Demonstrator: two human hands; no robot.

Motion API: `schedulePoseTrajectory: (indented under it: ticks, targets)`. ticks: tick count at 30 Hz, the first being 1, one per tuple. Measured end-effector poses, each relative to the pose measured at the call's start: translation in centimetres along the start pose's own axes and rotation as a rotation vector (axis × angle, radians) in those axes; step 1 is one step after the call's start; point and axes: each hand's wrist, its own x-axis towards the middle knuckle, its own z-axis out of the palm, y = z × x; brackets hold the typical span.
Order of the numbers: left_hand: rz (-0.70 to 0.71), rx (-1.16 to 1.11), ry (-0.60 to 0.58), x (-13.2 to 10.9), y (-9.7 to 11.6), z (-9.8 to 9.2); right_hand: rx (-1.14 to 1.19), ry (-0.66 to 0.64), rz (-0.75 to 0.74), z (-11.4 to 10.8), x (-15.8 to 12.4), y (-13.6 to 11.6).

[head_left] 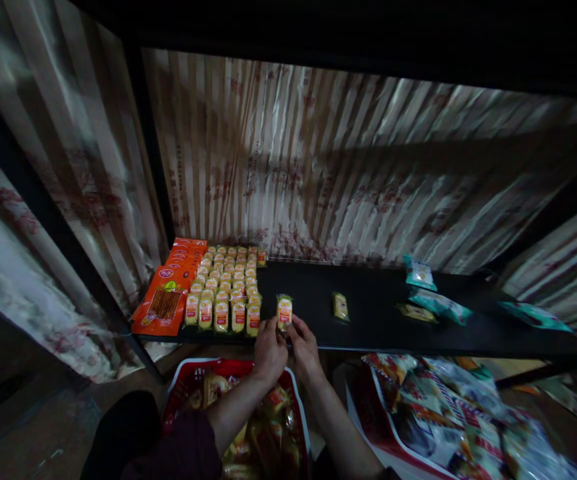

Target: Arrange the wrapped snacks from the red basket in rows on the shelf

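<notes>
A small yellow snack packet point(284, 311) stands upright at the front edge of a black shelf point(378, 313). My left hand point(269, 350) and my right hand point(304, 345) both pinch its lower edge with closed fingers. Just left of it, several rows of the same yellow packets point(225, 287) stand packed together. A lone yellow packet point(340, 306) lies further right on the shelf.
Orange flat packets point(171, 293) are stacked at the shelf's left end. Teal and yellow packets point(431, 297) lie at the right. Below the shelf sit a red basket point(185, 380) of snacks and a tray point(383, 427) of mixed packets. Striped paper covers the back wall.
</notes>
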Motion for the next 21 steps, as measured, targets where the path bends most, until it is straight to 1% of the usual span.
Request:
schedulePoseTrajectory:
  ticks: [5,8,15,21]
  targets:
    - [-0.014,-0.033,0.002,1.1,0.1,0.3,-0.044,0.019,-0.019,0.7,1.1,-0.3]
    - [-0.006,-0.035,0.003,1.8,0.2,0.6,-0.08,0.009,-0.031,0.8,1.8,-0.4]
    - [-0.019,0.022,0.004,3.4,1.9,0.5,-0.106,-0.042,-0.061,1.0,4.0,-0.4]
    - [-0.043,-0.002,0.002,5.8,2.7,0.9,-0.031,-0.047,-0.054,2.1,5.9,-0.8]
